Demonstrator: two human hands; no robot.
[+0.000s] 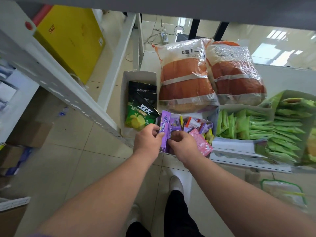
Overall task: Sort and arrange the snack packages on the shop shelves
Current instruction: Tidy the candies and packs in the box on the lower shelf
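i see the shelf [150, 64] carrying two big clear bags [186, 77] of orange packs at the back; the left one reads "哇!" over small latin letters i can't make out. to the right, open boxes hold rows of green packets [280, 127]. off to the left a yellow box [71, 40] on the floor reads "stast", as far as i can tell. a white box [139, 76] left of the bags holds black-and-green chip bags [140, 113] printed "欢夫"-like characters, partly hidden. in front sits a small box [204, 120] of mixed sweets, with a pink packet [202, 142] leaning at its near right corner. my left hand [147, 139] pinches a purple packet [164, 129] at its lower part, fingers curled round it; the packet stands nearly upright, long axis running away from me, top end pointing at the shelf back. its writing is too blurred to read. my right hand [183, 146] is just beside it, fingers curled down into the purple packs in the box; whether it grips one i cannot tell.
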